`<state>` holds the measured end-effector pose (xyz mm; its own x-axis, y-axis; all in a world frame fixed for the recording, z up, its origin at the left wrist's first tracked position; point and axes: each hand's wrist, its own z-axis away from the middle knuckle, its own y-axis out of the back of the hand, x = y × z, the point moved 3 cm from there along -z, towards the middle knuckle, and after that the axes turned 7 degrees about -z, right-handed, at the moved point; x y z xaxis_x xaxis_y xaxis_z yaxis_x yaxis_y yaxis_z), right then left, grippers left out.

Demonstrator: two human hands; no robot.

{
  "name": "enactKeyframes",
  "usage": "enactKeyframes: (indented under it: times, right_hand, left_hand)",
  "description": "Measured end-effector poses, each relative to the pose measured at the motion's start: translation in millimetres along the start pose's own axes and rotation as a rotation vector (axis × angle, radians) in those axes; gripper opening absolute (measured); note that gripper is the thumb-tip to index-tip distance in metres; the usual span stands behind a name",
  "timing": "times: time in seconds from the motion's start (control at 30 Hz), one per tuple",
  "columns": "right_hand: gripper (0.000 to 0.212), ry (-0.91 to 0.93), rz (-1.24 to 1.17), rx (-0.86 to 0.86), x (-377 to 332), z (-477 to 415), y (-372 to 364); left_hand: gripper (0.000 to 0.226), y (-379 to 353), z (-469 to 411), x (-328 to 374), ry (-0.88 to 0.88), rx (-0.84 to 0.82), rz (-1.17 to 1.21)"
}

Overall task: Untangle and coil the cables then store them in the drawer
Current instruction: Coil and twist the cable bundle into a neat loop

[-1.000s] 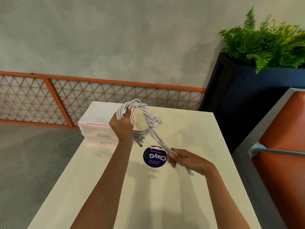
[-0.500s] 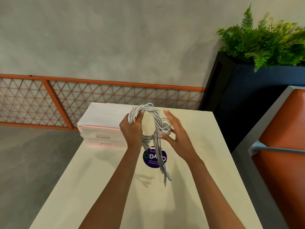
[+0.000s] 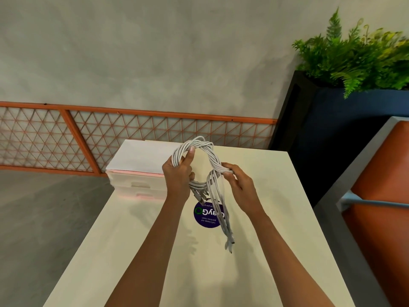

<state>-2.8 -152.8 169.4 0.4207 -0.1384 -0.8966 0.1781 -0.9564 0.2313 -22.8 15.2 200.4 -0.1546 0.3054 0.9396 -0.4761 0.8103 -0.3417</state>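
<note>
A bundle of white cables (image 3: 213, 159), wound into one loop, is held in the air above the cream table (image 3: 276, 229). My left hand (image 3: 179, 176) grips the loop's left side, thumb up against the strands. My right hand (image 3: 240, 183) pinches the right side where the strands cross. Loose ends with plugs (image 3: 229, 238) hang down below the crossing. A white drawer unit (image 3: 137, 173) with pink edges stands on the table's far left corner, its drawers closed.
A round purple sticker (image 3: 205, 214) lies on the table under the cables. An orange lattice fence (image 3: 88, 136) runs behind the table. A dark planter with ferns (image 3: 354, 63) stands at the right, and an orange seat (image 3: 385, 185) beside it.
My right hand has come up from the cable tails near the sticker to the loop and now pinches its right side. The tails hang free. The left hand keeps its grip.
</note>
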Motion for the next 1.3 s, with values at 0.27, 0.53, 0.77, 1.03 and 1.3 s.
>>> enactKeyframes:
  times: [0.27,0.53,0.77,1.03,1.3]
  right_hand:
    - [0.079,-0.445,-0.956,-0.068,10.5,-5.9,-18.1]
    - [0.051,-0.541,-1.36,-0.162,14.8,-14.7,-33.4]
    - [0.055,-0.526,-1.478,-0.106,-5.4,-8.2,-30.4]
    - [0.055,-0.505,-1.597,-0.405,-15.4,-4.6,-34.1]
    - [0.05,-0.491,-1.453,-0.285,-8.7,-17.2,-24.0]
  left_hand:
    - [0.046,-8.8,10.4,4.6,0.05,-0.262,0.07]
    - [0.054,-7.4,9.2,-2.6,0.158,-0.418,0.193]
    - [0.055,-5.7,6.9,-7.0,0.176,-0.531,0.197]
    - [0.055,-5.9,11.0,-6.6,0.269,-0.534,0.335]
    - [0.054,-0.1,9.0,-16.7,0.291,-0.666,0.204]
